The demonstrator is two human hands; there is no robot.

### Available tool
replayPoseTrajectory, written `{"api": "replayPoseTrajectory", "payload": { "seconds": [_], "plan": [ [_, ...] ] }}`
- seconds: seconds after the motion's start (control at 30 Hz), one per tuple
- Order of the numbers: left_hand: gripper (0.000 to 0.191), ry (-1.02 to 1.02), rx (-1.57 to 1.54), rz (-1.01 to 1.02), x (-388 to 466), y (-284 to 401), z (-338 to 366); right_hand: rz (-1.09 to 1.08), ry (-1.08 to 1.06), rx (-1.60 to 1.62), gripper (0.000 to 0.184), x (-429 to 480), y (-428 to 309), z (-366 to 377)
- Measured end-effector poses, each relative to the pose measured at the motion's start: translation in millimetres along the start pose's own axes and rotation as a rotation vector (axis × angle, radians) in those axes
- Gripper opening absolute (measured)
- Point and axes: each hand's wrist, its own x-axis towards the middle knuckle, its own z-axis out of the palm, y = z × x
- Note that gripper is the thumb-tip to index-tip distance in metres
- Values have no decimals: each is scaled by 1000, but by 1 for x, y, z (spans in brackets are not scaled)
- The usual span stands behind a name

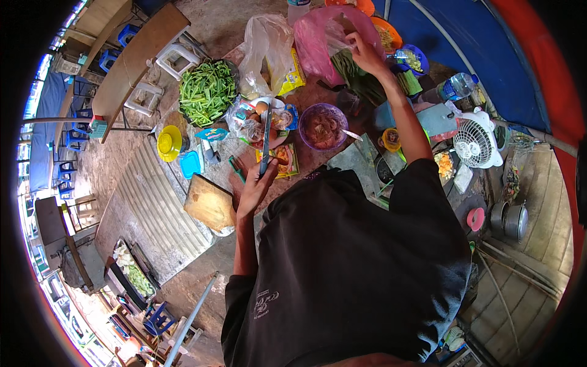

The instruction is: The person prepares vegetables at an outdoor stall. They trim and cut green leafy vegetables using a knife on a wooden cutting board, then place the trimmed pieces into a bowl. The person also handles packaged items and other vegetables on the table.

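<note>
My left hand (257, 182) is closed around the handle of a long knife (266, 133), its blade pointing away from me over a bag of eggs (261, 108). My right hand (364, 52) reaches to the opening of a pink plastic bag (316, 43); whether its fingers grip the plastic I cannot tell. Dark green leaves (353, 75) lie beneath that hand. Between my arms stands a purple bowl (323, 127) of reddish-brown mixture with a spoon (352, 134) in it. A worn wooden cutting board (210, 202) lies beside my left forearm.
A large container of cut green vegetables (207, 93), a clear plastic bag (268, 50), a yellow bowl (169, 143) and a blue-lidded box (191, 164) sit on the left. At the right are a water bottle (457, 86), a white fan (476, 140) and metal pots (514, 220).
</note>
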Motion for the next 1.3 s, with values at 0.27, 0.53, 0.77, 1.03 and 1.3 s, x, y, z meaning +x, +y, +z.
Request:
{"api": "replayPoseTrajectory", "payload": {
  "seconds": [0.27, 0.53, 0.77, 1.03, 1.3],
  "plan": [
    [29, 55, -27, -37, -8, -13, -10, 161, -9, -651, 91, -20, 18, 27],
    [33, 136, -50, -88, -22, -23, -15, 144, -143, 189, 113, 15, 68, 42],
    [27, 218, -102, -92, -32, -34, -19, 185, -234, -72, 135, 8, 41, 57],
    [21, 197, -158, -88, -37, -48, -25, 57, 139, -73, 105, 17, 62, 64],
    [25, 147, -130, -57, -36, -40, -24, -74, 20, -391, 67, 95, -14, -40]
  ]
}}
